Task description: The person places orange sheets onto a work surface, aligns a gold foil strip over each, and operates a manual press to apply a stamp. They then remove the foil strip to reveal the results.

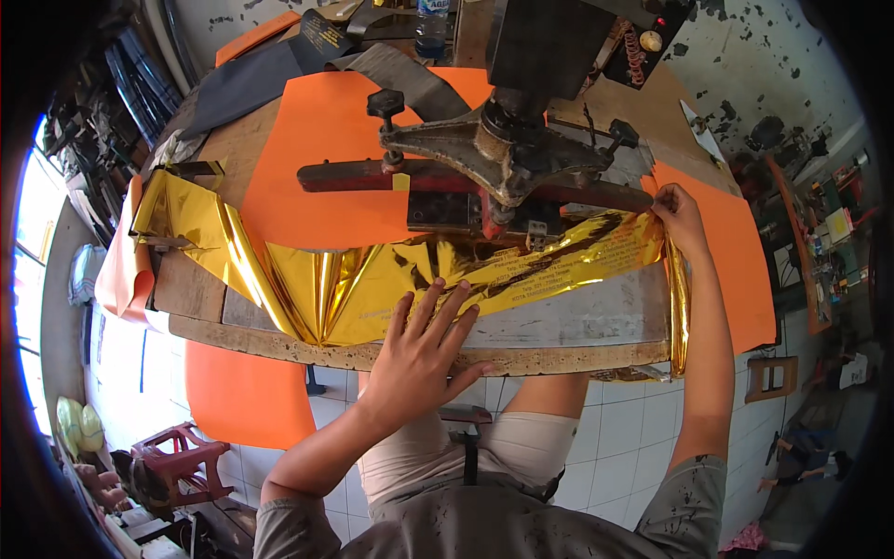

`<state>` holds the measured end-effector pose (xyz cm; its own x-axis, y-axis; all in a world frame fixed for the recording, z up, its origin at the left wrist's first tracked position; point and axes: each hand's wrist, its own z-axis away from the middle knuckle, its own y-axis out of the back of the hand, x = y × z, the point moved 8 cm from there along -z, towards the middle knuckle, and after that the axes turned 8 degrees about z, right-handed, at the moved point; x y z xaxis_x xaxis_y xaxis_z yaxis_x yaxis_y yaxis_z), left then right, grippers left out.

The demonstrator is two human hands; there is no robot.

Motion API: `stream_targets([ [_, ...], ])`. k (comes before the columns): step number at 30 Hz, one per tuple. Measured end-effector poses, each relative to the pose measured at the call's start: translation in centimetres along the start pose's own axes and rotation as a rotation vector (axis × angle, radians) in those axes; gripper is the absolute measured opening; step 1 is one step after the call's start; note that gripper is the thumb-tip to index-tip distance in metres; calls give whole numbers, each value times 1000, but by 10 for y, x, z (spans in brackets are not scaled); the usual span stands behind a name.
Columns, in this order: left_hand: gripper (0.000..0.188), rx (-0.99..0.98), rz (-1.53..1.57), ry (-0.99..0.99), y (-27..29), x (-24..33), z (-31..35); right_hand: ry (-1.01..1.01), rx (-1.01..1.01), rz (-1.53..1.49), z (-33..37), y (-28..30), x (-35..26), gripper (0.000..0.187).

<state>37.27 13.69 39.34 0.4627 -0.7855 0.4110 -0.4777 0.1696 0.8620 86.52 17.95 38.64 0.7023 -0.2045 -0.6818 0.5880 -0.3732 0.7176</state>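
A long strip of shiny gold foil (251,270) runs across the worktable, under the head of a black metal press (503,154). Its middle is creased into folds, and its right part carries rows of worn-off print. My left hand (419,349) lies on the foil near the table's front edge, fingers spread, gripping nothing. At the right end of the press's bar, my right hand (682,216) pinches the foil's edge between thumb and fingers. From there a narrow length of foil (680,317) hangs down past the table's right corner.
Orange sheets (317,158) lie behind the press, and another orange sheet (731,261) lies to the right. A foil roll holder (191,170) is at the left. A water bottle (431,28) stands at the back. A red plastic stool (191,461) is on the floor.
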Motion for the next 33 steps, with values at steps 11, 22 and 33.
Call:
stream_targets([
  [11, 62, 73, 23, -24, 7, 4, 11, 89, 207, 161, 46, 44, -42, 22],
  [22, 62, 340, -161, 93, -46, -17, 102, 467, 238, 426, 210, -82, -188, 23],
  [33, 66, 509, -130, 36, -75, -23, 113, 437, 107, 388, 213, -95, -175, 21],
])
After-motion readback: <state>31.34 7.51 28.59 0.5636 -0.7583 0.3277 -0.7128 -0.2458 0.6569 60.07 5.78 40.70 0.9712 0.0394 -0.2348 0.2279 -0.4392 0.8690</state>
